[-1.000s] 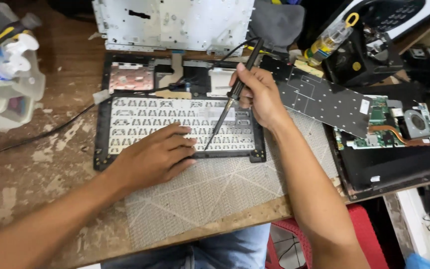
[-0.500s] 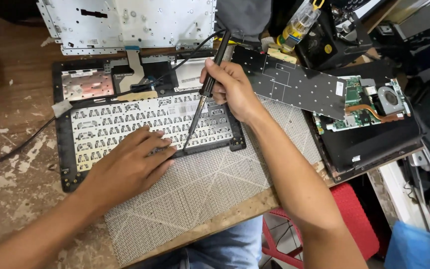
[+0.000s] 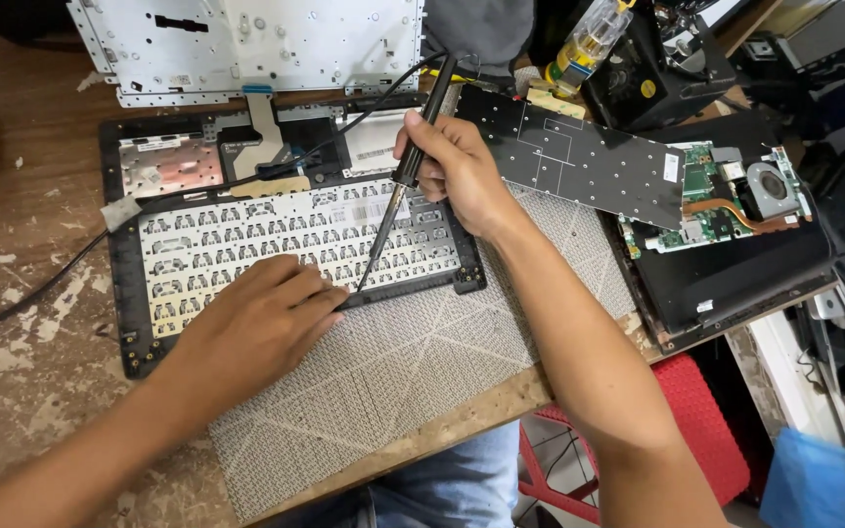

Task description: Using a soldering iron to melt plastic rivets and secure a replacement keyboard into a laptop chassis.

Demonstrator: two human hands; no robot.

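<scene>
A worn wooden bench (image 3: 22, 391) filled the left. On it lay a laptop palmrest frame (image 3: 119, 293) turned underside up, its keyboard backplate (image 3: 276, 244) showing. The left hand (image 3: 256, 328) rested flat and open on the frame's lower edge, gripping nothing. The right hand (image 3: 452, 171) was closed around a soldering iron (image 3: 408, 166) (cord trailing up and left), its tip down near the left fingertips. Further right lay a loose black keyboard (image 3: 579, 161) and an opened laptop base (image 3: 735, 235).

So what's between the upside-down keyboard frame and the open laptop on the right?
In the head view, the right hand holding the soldering iron, a loose black keyboard panel, and bare grey mat.
</scene>
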